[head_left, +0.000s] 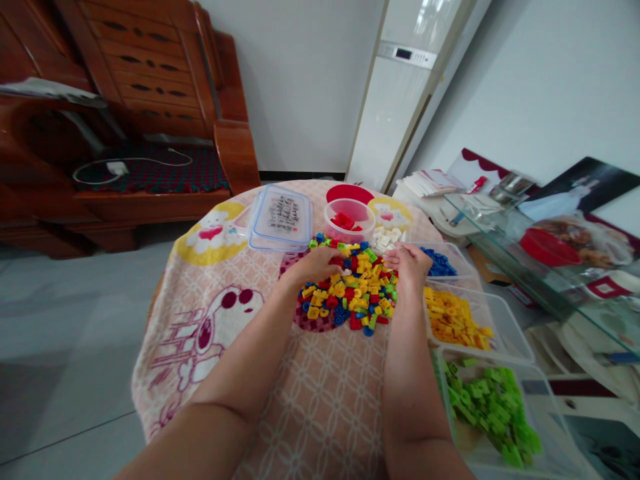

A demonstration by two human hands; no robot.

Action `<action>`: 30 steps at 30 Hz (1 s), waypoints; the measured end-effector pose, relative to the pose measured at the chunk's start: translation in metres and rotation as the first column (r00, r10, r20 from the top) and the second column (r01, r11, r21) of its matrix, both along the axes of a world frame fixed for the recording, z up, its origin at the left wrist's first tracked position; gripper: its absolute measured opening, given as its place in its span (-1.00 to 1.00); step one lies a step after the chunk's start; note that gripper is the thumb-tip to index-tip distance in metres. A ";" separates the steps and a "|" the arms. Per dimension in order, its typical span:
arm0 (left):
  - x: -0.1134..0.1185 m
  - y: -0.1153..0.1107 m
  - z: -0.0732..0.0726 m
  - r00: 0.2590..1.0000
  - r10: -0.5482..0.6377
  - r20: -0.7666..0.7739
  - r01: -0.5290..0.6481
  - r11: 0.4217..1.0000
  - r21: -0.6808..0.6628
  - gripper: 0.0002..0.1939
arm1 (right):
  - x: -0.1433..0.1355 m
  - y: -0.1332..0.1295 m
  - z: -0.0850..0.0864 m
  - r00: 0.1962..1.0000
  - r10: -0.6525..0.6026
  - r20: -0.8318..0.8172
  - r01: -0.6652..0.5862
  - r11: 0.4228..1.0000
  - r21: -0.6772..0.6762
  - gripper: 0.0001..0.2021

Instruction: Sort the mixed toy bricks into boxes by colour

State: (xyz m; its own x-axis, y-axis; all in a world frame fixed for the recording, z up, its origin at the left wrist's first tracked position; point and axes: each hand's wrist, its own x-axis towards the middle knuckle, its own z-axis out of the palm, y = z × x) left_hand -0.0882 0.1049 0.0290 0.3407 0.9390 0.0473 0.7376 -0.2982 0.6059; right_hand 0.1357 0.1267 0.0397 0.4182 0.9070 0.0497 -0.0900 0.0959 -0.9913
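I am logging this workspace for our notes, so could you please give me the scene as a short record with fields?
Left hand: fingers at the mixed brick pile; grip unclear
Right hand: at the pile's right edge, near the white bricks; grip unclear
Centre: mixed brick pile, several colours
Round tub: red bricks
Clear boxes, right side: blue bricks, yellow bricks, green bricks
Left of pile: blue-edged box
Surface: patterned tablecloth
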 end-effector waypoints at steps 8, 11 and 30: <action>0.018 -0.003 0.005 0.983 -0.025 0.184 0.013 0.997 0.070 -0.52 | 0.000 -0.008 0.001 0.961 0.206 0.183 -0.196 0.978 -0.071 -0.76; 0.015 -0.003 0.007 0.975 -0.020 0.220 -0.002 0.995 0.099 -0.47 | -0.001 -0.011 0.003 0.910 0.311 0.275 -0.294 0.950 -0.101 -0.73; 0.004 0.007 -0.004 0.930 0.221 0.294 -0.260 0.960 0.102 -0.76 | -0.010 -0.013 0.003 0.812 0.427 0.398 -0.397 0.904 -0.160 -0.76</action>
State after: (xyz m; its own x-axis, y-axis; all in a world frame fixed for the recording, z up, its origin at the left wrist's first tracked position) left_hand -0.0844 0.1118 0.0251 0.0602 0.9686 0.2411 0.6060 -0.2274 0.7622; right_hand 0.1257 0.1133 0.0430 -0.0416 0.9969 0.0665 0.3134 0.0762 -0.9466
